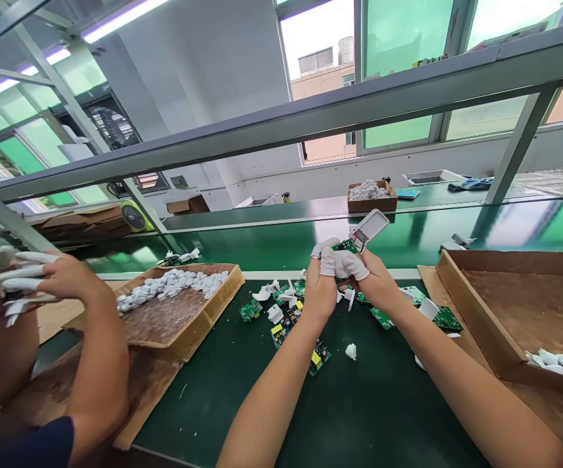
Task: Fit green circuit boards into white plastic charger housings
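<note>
My left hand and my right hand meet over the green bench, white coverings on their fingers. Between them is a small green circuit board, its lower part hidden by the fingers. A white rectangular plastic housing sticks up tilted from my right hand. My left fingers close around the board from the left, a ring on one of them. Just below lie loose circuit boards, boards with yellow components, and crumpled white scraps.
On the left, a cardboard tray holds many small white pieces. A co-worker's hands are at work beyond it. At right stands another cardboard tray with white parts. A box of white pieces sits behind; a metal beam crosses above.
</note>
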Action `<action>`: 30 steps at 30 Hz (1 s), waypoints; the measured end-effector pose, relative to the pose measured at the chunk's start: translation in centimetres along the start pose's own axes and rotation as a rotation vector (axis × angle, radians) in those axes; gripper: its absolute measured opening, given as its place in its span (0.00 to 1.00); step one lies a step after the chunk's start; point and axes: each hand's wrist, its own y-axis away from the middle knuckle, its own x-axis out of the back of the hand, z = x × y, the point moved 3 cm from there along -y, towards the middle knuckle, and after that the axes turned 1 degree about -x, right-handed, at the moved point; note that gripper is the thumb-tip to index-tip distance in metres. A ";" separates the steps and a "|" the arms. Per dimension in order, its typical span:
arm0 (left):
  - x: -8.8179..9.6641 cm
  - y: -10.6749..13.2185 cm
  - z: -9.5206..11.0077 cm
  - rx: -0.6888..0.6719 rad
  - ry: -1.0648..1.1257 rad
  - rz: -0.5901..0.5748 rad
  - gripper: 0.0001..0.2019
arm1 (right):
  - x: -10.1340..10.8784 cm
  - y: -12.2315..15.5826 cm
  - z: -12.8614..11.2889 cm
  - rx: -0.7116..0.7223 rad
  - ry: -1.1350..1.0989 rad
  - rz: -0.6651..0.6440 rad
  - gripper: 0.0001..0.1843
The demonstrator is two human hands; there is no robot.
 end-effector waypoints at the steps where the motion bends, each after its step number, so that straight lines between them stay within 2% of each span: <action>1: 0.0 0.1 0.1 0.007 0.019 -0.011 0.38 | 0.0 0.1 0.0 0.035 -0.007 0.025 0.27; 3: 0.1 0.0 0.0 0.009 0.083 -0.034 0.37 | -0.1 0.2 0.0 0.061 -0.015 0.044 0.27; 7: 0.3 -0.7 -0.4 0.027 0.213 -0.087 0.34 | -0.1 0.2 0.3 0.002 -0.036 0.008 0.30; 9: 0.1 -0.9 -0.5 0.090 0.291 -0.124 0.36 | -0.2 0.3 0.2 0.034 -0.003 -0.003 0.29; 12: -0.2 -0.8 -0.3 0.226 0.443 -0.089 0.38 | -0.4 0.7 0.0 0.100 0.185 0.054 0.27; 15: -0.4 -0.4 0.1 0.274 0.533 -0.021 0.35 | -0.7 1.1 0.0 0.117 0.348 0.138 0.27; 18: -0.3 -0.3 0.5 0.268 0.506 -0.028 0.35 | -0.8 1.1 0.0 0.076 0.225 0.079 0.27; 20: -0.2 -0.3 0.6 0.270 0.490 -0.086 0.39 | -0.6 1.0 -0.1 0.051 0.105 0.050 0.28; 22: -0.1 -0.4 0.6 0.233 0.460 -0.172 0.41 | -0.3 0.8 -0.3 0.020 0.039 0.053 0.29; 25: -0.1 -0.5 0.5 0.053 0.285 -0.247 0.34 | -0.1 0.6 -0.2 -0.021 -0.014 0.067 0.30; 28: 0.0 -0.5 0.1 -0.124 0.129 -0.196 0.26 | -0.1 0.4 0.1 -0.021 -0.055 0.073 0.30; 30: 0.0 -0.6 -0.2 -0.164 0.102 -0.168 0.24 | -0.1 0.3 0.5 -0.059 -0.063 0.086 0.30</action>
